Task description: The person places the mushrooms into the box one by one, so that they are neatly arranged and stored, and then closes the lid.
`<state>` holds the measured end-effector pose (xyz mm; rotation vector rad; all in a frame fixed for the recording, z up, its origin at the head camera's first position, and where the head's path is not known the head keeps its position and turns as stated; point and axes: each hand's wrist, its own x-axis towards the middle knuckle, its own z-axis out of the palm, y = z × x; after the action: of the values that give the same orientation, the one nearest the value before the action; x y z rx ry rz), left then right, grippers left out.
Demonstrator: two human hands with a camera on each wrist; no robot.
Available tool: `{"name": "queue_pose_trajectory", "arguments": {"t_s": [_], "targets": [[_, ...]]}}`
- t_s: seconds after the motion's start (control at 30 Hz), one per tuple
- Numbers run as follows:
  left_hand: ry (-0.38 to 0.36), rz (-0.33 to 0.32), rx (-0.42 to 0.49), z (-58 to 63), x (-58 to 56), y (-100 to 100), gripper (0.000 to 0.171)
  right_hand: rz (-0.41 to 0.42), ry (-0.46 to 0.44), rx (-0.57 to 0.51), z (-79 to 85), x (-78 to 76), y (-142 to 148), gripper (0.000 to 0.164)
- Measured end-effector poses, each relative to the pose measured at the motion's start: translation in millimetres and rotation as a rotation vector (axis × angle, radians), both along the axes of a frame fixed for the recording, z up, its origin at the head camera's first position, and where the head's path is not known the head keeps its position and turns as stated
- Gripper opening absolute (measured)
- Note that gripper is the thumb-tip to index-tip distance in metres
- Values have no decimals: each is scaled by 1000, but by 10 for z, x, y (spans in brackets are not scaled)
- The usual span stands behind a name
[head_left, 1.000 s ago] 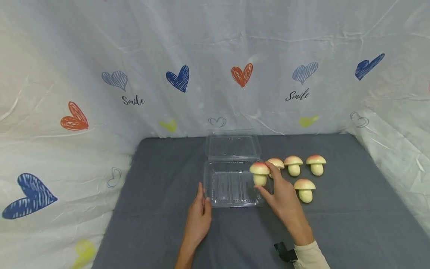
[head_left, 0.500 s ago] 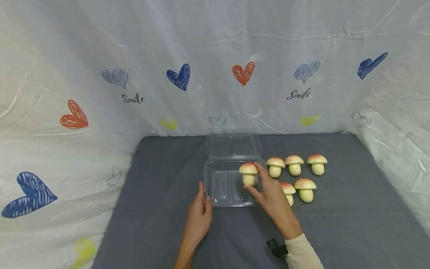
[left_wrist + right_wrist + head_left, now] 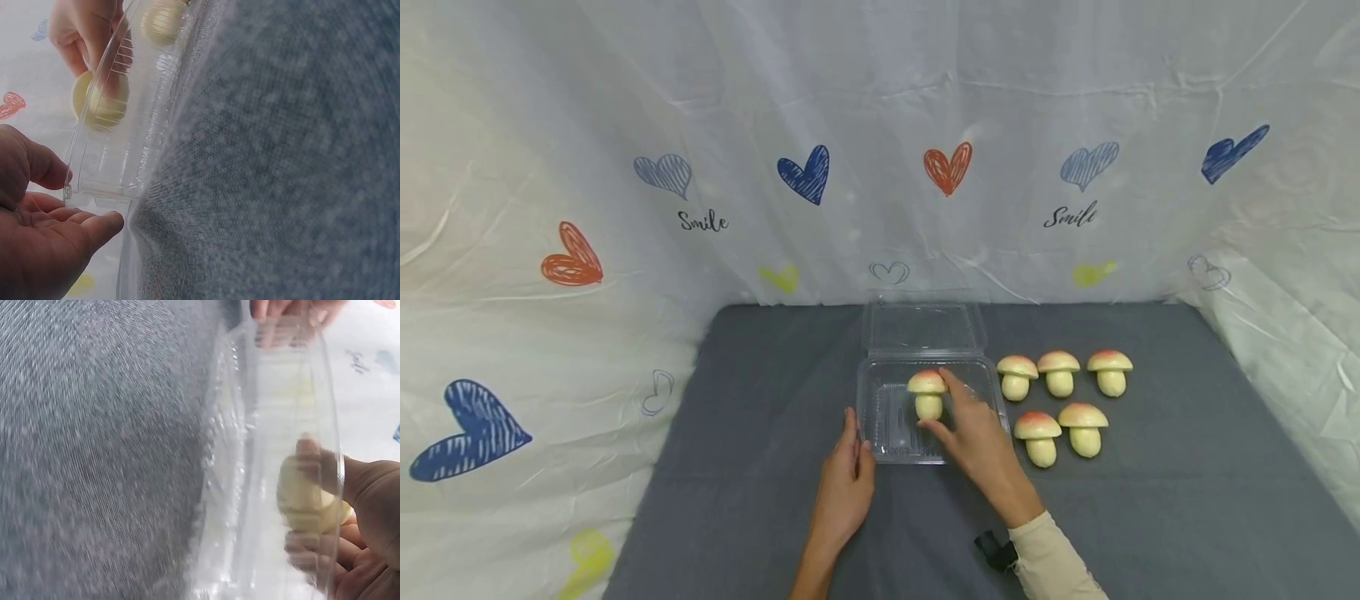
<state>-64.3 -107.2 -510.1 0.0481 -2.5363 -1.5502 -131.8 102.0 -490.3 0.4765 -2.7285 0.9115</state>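
My right hand (image 3: 979, 435) pinches a mushroom-shaped piece (image 3: 928, 406), cream with a reddish cap top, between thumb and fingers. That mushroom is upright over the base of a clear plastic clamshell container (image 3: 887, 454), and the right wrist view shows it through the clear wall, below rim level. At the container's left side, my left hand (image 3: 846, 492) holds the rim, thumb on one side and fingers on the other. The left wrist view shows this grip at the corner. The lid (image 3: 925, 327) lies open toward the back.
Several similar mushrooms stand right of the container, among them a near one (image 3: 1040, 437) and a far right one (image 3: 1110, 372). A grey cloth (image 3: 760, 400) covers the table. A white curtain (image 3: 880, 125) with printed hearts hangs behind.
My right hand has carried the mushroom leftward from the container's right edge to over its middle, uncovering mushrooms behind it. The left hand keeps its place at the rim.
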Motion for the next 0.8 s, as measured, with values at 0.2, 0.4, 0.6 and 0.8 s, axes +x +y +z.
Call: {"name": "queue_pose_trajectory", "arguments": {"t_s": [0.2, 0.4, 0.6, 0.8], "targets": [[-25, -4, -12, 0, -5, -2, 61, 28, -36, 1, -40, -26, -119, 90], [-34, -6, -31, -4, 2, -2, 62, 25, -58, 30, -71, -89, -207, 89], [-49, -2, -29, -1, 0, -2, 61, 42, -74, 50, -81, -159, -287, 88], [-54, -5, -12, 19, -2, 3, 62, 48, -102, 47, -97, -200, -358, 87]]}}
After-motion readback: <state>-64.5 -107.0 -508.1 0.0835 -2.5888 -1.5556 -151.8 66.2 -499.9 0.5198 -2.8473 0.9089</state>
